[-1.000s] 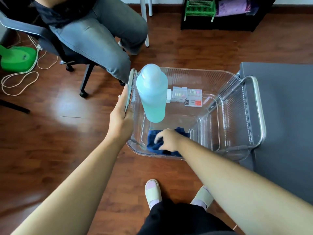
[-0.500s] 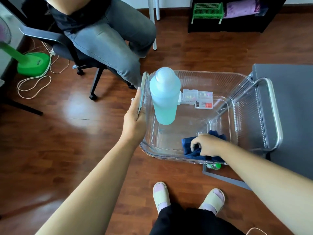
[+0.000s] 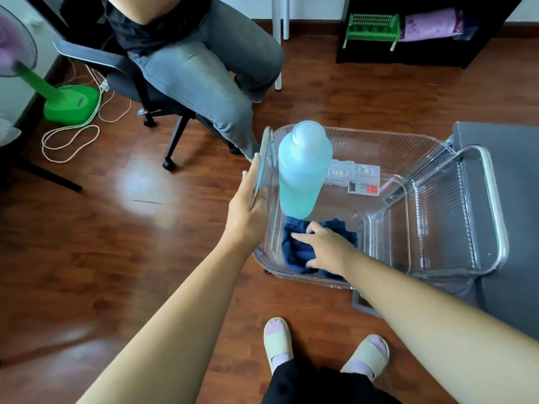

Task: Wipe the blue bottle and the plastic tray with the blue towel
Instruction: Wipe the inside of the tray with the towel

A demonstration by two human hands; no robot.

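- Head view, looking down: a clear plastic tray (image 3: pixel 431 158) with ribbed walls sits partly on a dark grey surface (image 3: pixel 513 228), its near-left corner hanging out over the wooden floor (image 3: pixel 87 228).
- The left hand (image 3: pixel 248 211) grips the tray's left handle (image 3: pixel 264 161), fingers wrapped over the rim and thumb on the outer side.
- The right hand (image 3: pixel 323 249) lies palm down inside the tray, fingers spread flat and pressing the blue towel (image 3: pixel 297 249) against the tray floor near the front-left corner.
- The towel is dark blue and bunched under the hand, with its far edge just by the bottle's base.
- The blue bottle (image 3: pixel 303 170), pale turquoise and translucent with a rounded cap, stands upright inside the tray against the left wall, just beyond the towel.
- Two small clear boxes (image 3: pixel 353 177) with coloured bits inside rest on the tray floor to the right of the bottle.
- A metal loop handle (image 3: pixel 493 205) runs along the tray's right end.
- Below, the wearer's feet in pale slippers (image 3: pixel 277 342) stand on the floor.
- Across the room another person in grey jeans (image 3: pixel 204 74) sits on an office chair (image 3: pixel 163 103); a green fan base (image 3: pixel 70 104) and a looped cord (image 3: pixel 70 141) are at the left.
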